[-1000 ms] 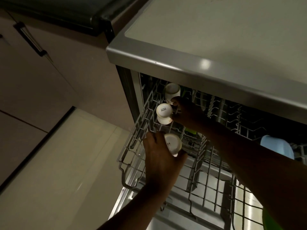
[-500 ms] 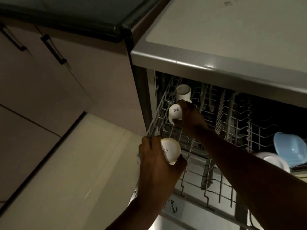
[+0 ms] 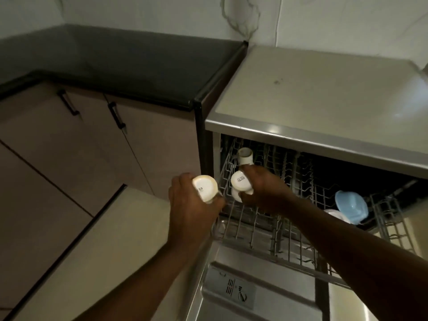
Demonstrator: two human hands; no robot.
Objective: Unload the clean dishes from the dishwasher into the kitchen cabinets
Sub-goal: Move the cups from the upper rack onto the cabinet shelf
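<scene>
Dark countertop (image 3: 129, 66) behind; left hand (image 3: 192, 205) grips white cup (image 3: 205, 187), right hand (image 3: 264, 191) grips second cup (image 3: 239, 180) over rack (image 3: 254, 225); blue bowl (image 3: 350, 208) right.

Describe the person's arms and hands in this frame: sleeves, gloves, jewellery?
Both forearms are bare up to the frame edge, no sleeves in view. The left hand and the right hand wear no gloves. No ring, watch or bracelet shows, though the light is dim and the far sides of the fingers are hidden.

Both cups lifted out of the rack

The left hand (image 3: 193, 209) has carried its white cup (image 3: 205, 187) clear of the rack (image 3: 254, 225); the right hand (image 3: 264, 193) has raised its second cup (image 3: 240, 181) off the tines.
</scene>
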